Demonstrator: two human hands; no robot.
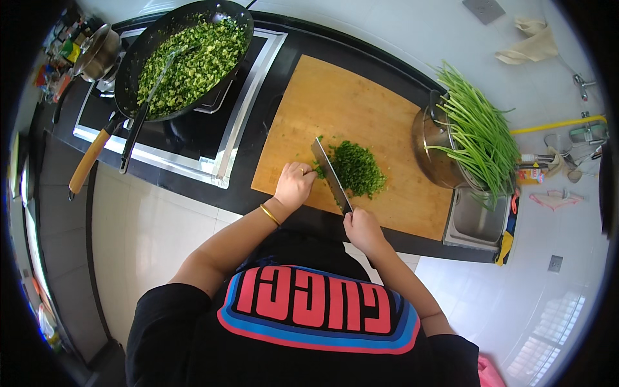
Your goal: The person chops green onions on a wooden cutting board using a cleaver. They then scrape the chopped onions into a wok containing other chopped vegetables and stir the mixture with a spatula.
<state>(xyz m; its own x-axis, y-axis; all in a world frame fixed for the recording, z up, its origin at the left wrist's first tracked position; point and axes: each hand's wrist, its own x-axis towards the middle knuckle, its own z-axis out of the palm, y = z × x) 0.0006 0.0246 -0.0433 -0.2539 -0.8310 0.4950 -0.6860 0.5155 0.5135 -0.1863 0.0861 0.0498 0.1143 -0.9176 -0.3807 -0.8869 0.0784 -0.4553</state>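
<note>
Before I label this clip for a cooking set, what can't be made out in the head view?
- Knife handle: wrapped inside the right hand.
- Greens under the left hand: covered by its knuckles.
- Inside of the metal pot: hidden by the long green stalks lying over it.
- Items on the shelf, far left: too small and bent by the rim.

Both forearms reaching forward from the lower edge, bare below short sleeves. Left hand [294, 185] curled into a loose fist, knuckles down, wrist bent slightly. Right hand [362, 227] closed in a firm grip, wrist straight.
</note>
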